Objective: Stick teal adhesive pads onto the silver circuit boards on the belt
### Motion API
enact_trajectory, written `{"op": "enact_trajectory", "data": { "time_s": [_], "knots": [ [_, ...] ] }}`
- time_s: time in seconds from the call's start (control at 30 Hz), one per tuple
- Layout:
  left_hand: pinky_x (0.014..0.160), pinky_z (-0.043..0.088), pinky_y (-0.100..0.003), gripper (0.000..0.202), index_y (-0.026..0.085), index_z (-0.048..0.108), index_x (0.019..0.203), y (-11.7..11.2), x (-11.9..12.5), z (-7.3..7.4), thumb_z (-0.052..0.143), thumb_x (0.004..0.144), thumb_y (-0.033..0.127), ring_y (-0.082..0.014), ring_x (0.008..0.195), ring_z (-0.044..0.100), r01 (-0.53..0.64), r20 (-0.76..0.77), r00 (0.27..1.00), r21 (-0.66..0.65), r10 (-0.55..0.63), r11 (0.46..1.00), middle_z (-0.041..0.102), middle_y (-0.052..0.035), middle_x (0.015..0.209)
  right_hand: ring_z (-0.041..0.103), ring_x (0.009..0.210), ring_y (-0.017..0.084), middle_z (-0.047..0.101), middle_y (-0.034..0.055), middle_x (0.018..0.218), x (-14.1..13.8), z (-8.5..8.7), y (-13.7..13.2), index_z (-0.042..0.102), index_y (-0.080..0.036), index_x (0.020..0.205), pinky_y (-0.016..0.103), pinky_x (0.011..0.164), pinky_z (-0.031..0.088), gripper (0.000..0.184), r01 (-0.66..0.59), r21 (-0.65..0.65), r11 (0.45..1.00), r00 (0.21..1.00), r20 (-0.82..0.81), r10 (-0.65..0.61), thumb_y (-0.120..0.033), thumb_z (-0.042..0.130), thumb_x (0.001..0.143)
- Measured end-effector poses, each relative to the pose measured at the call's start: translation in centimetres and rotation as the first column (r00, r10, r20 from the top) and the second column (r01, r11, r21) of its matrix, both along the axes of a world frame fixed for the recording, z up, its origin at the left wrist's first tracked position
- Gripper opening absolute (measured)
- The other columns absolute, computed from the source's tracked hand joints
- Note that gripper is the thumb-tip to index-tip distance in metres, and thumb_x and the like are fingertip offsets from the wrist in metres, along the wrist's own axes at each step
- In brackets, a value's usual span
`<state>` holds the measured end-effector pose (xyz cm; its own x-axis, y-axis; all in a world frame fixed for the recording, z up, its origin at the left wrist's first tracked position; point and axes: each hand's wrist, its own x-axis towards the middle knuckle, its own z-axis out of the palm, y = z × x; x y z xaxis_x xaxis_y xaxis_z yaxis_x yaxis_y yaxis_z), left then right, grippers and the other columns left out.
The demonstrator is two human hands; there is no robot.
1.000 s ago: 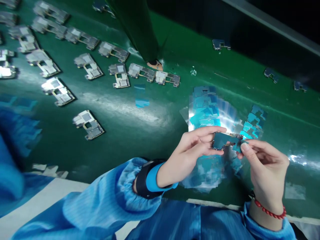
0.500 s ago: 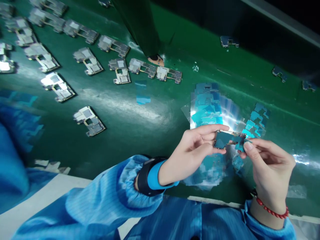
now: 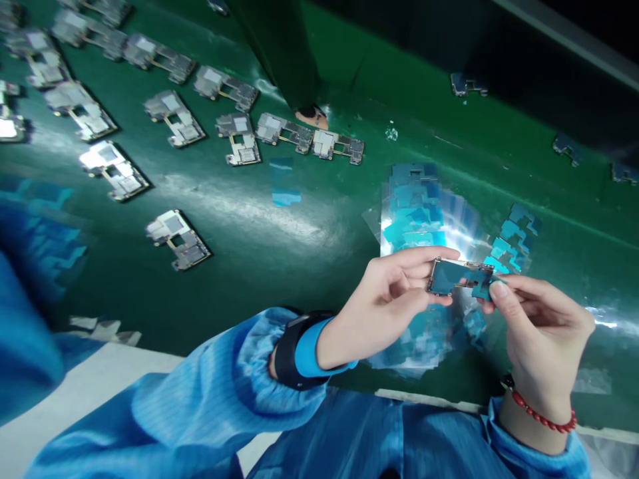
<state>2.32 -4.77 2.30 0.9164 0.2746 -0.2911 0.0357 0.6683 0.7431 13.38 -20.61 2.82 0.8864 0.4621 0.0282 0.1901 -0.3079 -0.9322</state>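
Between both hands is a small circuit board (image 3: 448, 277) with a dark blue film on its upper face. My left hand (image 3: 394, 303) is closed around its left end, thumb below and fingers behind. At the right end, my right hand (image 3: 536, 319) pinches the board's corner and the film edge between thumb and forefinger. Whether the right fingertips grip the film alone or the board too, I cannot tell. Under the hands lies a stack of clear sheets with blue die-cut film (image 3: 412, 206). A narrower strip of blue film pieces (image 3: 512, 236) lies just beyond my right hand.
Several bare circuit boards (image 3: 180, 239) are spread over the green mat (image 3: 239, 266) at left and centre. A dark post (image 3: 279, 53) stands at the back. Smaller dark boards (image 3: 468, 85) lie at the far right. A blue sleeve (image 3: 24, 319) shows at the left edge.
Both hands stay almost in place on the board; the right hand has shifted very slightly to the right. The view has moved a little.
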Motion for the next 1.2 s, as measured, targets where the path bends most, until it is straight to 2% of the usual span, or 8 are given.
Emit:
{"op": "enact_trajectory", "data": {
  "time_s": [0.6,0.8,1.1,1.2],
  "knots": [
    [0.085,0.062,-0.034,0.038,0.012,0.063,0.114,-0.2,0.01,-0.16,0.058,0.077,0.008,-0.0244,0.098,0.074,-0.01,0.016,1.0,0.02,0.01,1.0,0.078,-0.0074,0.102,0.065,0.049,0.011,0.071,-0.0017,0.062,-0.06,0.07,0.15,0.077,-0.023,0.084,0.019,0.042,0.05,0.01,-0.003,-0.038,0.999,1.0,-0.022,0.002,-0.02,0.08,0.075],
    [0.083,0.062,-0.034,0.036,0.012,0.063,0.113,-0.2,0.09,-0.15,0.06,0.077,0.009,-0.0233,0.092,0.075,-0.021,0.008,1.0,0.014,0.021,1.0,0.078,-0.0085,0.102,0.065,0.049,0.01,0.071,-0.0023,0.062,-0.05,0.19,0.16,0.077,-0.024,0.085,0.018,0.041,0.049,0.011,-0.02,-0.031,0.999,1.0,-0.019,0.019,-0.019,0.079,0.076],
    [0.084,0.062,-0.031,0.036,0.01,0.061,0.115,-0.21,0.03,-0.08,0.058,0.079,0.008,-0.0207,0.092,0.075,-0.016,0.017,1.0,0.049,0.016,0.999,0.078,-0.0093,0.104,0.065,0.05,0.008,0.072,-0.0036,0.063,-0.06,0.21,0.15,0.078,-0.025,0.086,0.015,0.046,0.051,0.015,-0.022,-0.023,0.999,0.999,-0.038,0.021,-0.016,0.079,0.076],
    [0.084,0.062,-0.032,0.034,0.01,0.063,0.115,-0.31,0.04,-0.16,0.058,0.081,0.009,-0.0204,0.09,0.075,-0.023,0.003,1.0,0.087,0.023,0.996,0.079,-0.0076,0.099,0.065,0.051,0.008,0.072,-0.0036,0.064,-0.02,0.23,0.2,0.077,-0.026,0.086,0.014,0.046,0.051,0.014,-0.025,-0.036,0.999,0.999,-0.038,0.023,-0.016,0.079,0.075]
  ]
}}
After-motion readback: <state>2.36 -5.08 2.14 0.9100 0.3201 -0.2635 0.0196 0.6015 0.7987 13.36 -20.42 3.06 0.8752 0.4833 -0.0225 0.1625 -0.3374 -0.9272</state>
